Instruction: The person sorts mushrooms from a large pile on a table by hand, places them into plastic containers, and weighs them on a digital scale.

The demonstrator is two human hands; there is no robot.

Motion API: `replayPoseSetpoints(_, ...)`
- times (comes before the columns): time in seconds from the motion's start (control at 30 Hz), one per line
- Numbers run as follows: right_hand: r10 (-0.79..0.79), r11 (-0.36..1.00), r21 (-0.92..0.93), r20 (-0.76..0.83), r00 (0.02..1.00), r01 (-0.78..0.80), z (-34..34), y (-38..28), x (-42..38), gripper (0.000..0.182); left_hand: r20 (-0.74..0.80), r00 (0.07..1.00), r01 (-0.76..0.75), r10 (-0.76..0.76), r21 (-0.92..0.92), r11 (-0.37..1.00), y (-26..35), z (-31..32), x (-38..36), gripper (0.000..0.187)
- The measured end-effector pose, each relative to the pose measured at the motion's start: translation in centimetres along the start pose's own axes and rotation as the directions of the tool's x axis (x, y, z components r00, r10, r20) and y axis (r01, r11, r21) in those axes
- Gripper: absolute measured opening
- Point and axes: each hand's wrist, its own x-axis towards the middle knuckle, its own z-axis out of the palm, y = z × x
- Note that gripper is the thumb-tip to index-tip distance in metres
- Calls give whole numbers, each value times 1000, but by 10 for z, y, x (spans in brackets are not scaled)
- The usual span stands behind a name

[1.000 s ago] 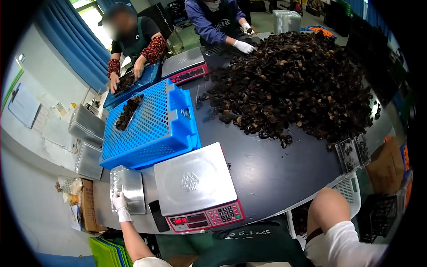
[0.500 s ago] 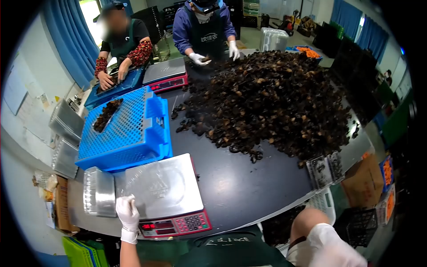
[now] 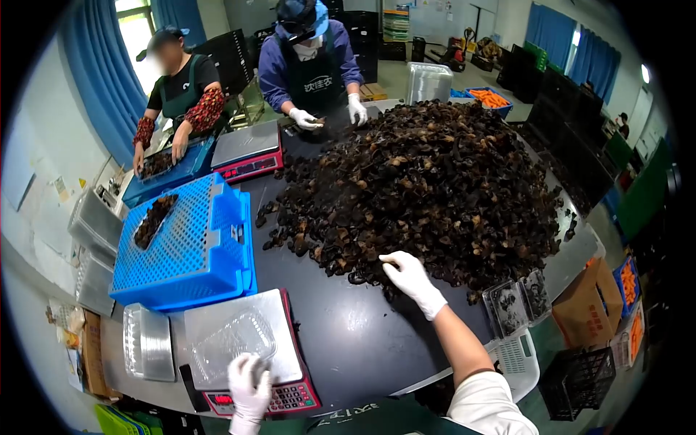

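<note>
Maybe my left hand [image 3: 250, 384] could knock the clear tray [image 3: 239, 339] askew; I can't tell whether that or my right hand [image 3: 412, 280] grips anything

Between my left hand [image 3: 249, 383] and right hand [image 3: 413, 280], I can pass low over the dark tabletop [image 3: 355, 337]. The dark heap [image 3: 428, 188] blocks me ahead of the right; beyond the left stands the blue crate [image 3: 174, 250], with stacked clear trays [image 3: 148, 344] nearer.

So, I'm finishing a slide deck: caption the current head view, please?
Gloved right hand at a heap of dark brown pieces, left hand at a scale bearing a clear tray.
</note>
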Motion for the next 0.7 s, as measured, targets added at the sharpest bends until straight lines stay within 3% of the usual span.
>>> replayPoseSetpoints(0.07, 38, 998, -51, 54, 998, -35, 17, 17, 27, 37, 17, 1000, -11, 13, -87, 996, 25, 30, 10, 38)
replayPoseSetpoints(0.13, 27, 969, -247, 20, 999, -21, 39, 28, 53, 58, 62, 998, -11, 20, -148, 989, 45, 57, 22, 41)
replayPoseSetpoints(0.2, 139, 912, -405, 165, 977, -61, 54, 21, 61, 79, 104, 994, 39, -12, -255, 966, 57, 85, 35, 44)
replayPoseSetpoints(0.23, 149, 850, -527, 222, 964, -10, 58, 11, 60, 87, 115, 993, 33, -5, -241, 970, 61, 98, 41, 44)
replayPoseSetpoints(0.27, 103, 847, -531, 208, 973, 24, 62, 8, 56, 81, 135, 991, 53, -23, -222, 974, 65, 110, 47, 44)
replayPoseSetpoints(0.4, -34, 911, -358, 423, 905, 202, 63, 16, 10, 58, 163, 979, 172, -125, -313, 934, 61, 166, 81, 40)
replayPoseSetpoints(0.47, -137, 934, -240, 442, 886, 264, 45, 13, -21, 48, 118, 983, 170, -138, -344, 923, 47, 201, 104, 38)
replayPoseSetpoints(0.53, -256, 904, -168, 523, 813, 393, 29, 18, -48, 41, 67, 996, 73, -58, -260, 963, 37, 224, 136, 37)
replayPoseSetpoints(0.57, -258, 908, -126, 582, 771, 399, 17, 16, -60, 40, 76, 993, 104, -88, -244, 964, 33, 234, 153, 39)
replayPoseSetpoints(0.6, -324, 917, -45, 493, 808, 395, 9, 18, -72, 37, 85, 989, 134, -117, -230, 964, 29, 245, 170, 42)
replayPoseSetpoints(0.67, -395, 900, -56, 315, 863, 433, -15, 19, -75, 36, 40, 995, 89, -86, -67, 994, 20, 265, 195, 50)
replayPoseSetpoints(0.7, -329, 927, -86, 276, 903, 364, -31, 17, -73, 36, 90, 994, 60, -61, 13, 998, 18, 274, 198, 53)
